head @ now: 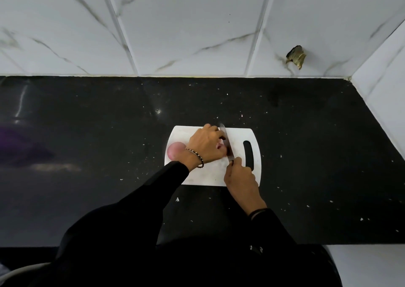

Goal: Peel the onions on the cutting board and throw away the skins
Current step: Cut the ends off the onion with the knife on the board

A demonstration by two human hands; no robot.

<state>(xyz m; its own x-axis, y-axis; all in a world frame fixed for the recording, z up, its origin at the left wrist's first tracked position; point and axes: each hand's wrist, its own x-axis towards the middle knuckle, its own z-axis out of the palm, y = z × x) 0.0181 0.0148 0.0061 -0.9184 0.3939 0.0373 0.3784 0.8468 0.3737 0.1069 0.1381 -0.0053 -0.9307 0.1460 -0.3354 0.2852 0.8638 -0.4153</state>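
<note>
At the frame's centre the left hand [206,146] curls its fingers over an onion [221,148] on the white cutting board [237,134]. The knife [226,142], gripped by the right hand [240,175] just below, runs up-frame across the onion's right end. A second onion [175,151] lies at the board's left edge. The worktop [87,122] is speckled black, with marbled wall tiles [186,28] above.

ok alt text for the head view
A person's left hand steadies an onion on a white cutting board while the right hand presses a knife to it. A second onion lies at the board's left edge.
</note>
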